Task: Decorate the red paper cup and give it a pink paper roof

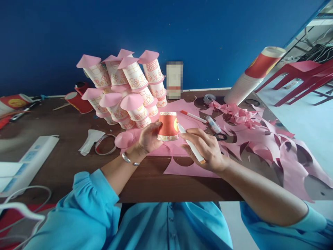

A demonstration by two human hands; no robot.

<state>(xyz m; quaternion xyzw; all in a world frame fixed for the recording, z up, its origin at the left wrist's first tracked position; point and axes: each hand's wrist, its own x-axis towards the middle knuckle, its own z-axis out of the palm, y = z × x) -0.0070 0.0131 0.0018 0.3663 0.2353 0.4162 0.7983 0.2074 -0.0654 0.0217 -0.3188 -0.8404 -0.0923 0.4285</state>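
Observation:
My left hand [150, 139] grips a red paper cup [168, 125] from its left side, above the pink paper. The cup has a yellow patch at its right and a band of small drawings round its lower rim. In my right hand [208, 149] is a white marker [191, 144] with an orange end, its tip at the cup's right side. Behind my left hand stand several white paper cups [135, 77] with pink cone tops and red and yellow drawings, stacked in tiers.
Pink paper scraps [260, 146] cover the table's right side, with a capped marker [194, 116] and a glue stick [213, 124]. A tall cup stack [243, 88] leans at the back right. At left lie a tape roll [105, 144] and a power strip [31, 163].

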